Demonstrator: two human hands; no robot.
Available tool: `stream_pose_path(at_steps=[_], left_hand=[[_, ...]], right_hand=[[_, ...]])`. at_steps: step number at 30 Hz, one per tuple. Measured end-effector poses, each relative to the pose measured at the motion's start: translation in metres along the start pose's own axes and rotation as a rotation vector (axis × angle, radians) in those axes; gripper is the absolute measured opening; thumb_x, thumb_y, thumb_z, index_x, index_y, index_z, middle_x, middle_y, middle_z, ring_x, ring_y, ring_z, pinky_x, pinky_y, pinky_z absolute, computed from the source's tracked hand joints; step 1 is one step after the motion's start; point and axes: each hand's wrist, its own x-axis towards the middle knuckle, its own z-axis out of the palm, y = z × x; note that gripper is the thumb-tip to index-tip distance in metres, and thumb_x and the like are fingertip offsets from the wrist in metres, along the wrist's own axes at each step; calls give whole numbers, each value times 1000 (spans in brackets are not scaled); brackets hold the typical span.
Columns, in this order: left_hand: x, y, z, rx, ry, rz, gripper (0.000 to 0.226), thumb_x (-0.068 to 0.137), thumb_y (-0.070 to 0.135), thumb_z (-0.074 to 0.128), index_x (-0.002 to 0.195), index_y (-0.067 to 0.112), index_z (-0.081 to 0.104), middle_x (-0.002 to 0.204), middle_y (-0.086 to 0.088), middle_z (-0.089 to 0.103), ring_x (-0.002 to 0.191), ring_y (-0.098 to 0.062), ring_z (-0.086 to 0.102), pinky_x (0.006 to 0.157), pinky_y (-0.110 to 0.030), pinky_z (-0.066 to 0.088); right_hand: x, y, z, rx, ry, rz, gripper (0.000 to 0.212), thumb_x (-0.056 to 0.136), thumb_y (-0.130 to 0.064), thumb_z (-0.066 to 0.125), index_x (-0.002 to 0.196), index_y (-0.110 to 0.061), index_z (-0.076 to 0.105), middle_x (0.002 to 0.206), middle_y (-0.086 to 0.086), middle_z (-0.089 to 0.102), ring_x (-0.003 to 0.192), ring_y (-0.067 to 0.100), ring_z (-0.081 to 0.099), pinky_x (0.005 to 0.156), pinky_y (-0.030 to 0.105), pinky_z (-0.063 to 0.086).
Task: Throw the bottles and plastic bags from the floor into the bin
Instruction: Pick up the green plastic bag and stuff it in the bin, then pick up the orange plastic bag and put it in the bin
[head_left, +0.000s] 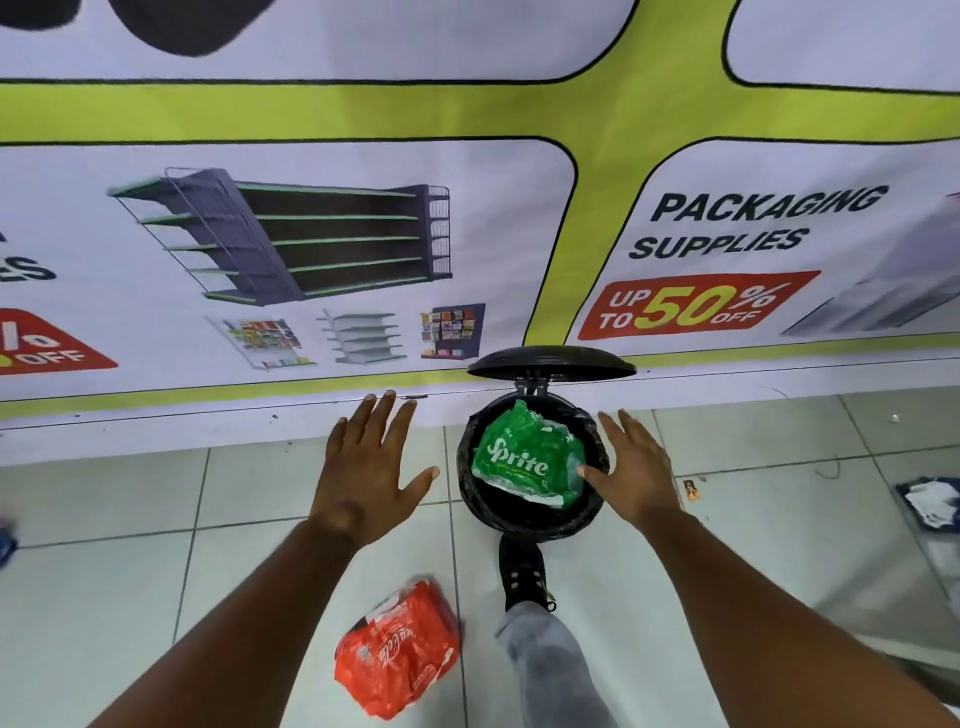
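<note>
A black pedal bin (470, 470) stands on the tiled floor against the wall, its lid (550, 361) raised. A green Sprite plastic bag (524, 457) lies crumpled inside it. My foot in a black shoe (524, 571) rests on the bin's pedal. My left hand (366, 467) hovers left of the bin, fingers spread, holding nothing. My right hand (636, 467) hovers at the bin's right rim, also spread and empty. A red Coca-Cola plastic bag (397, 657) lies on the floor below my left forearm, near my leg.
A printed advertising banner (467, 218) covers the wall behind the bin. A small scrap (691, 489) lies on the tiles to the right. White and dark crumpled material (932, 501) sits at the far right edge. Something blue (6, 540) shows at the far left edge.
</note>
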Motion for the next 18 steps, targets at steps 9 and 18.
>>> stream_pose_path(at_steps=[9, 18], left_hand=[[-26, -69, 81, 52, -169, -56, 83, 87, 60, 50, 152, 21, 16, 160, -10, 20, 145, -31, 18, 113, -49, 26], [-141, -137, 276, -29, -493, -314, 88, 84, 62, 54, 152, 23, 13, 160, -9, 18, 144, -30, 17, 111, -47, 29]], right_hand=[[5, -5, 54, -134, 11, -301, 74, 81, -42, 67, 144, -19, 34, 146, 13, 44, 133, 32, 40, 108, 48, 35], [-18, -71, 219, -92, -138, -672, 71, 85, -42, 56, 147, -20, 30, 151, 7, 38, 139, 25, 33, 114, 45, 27]])
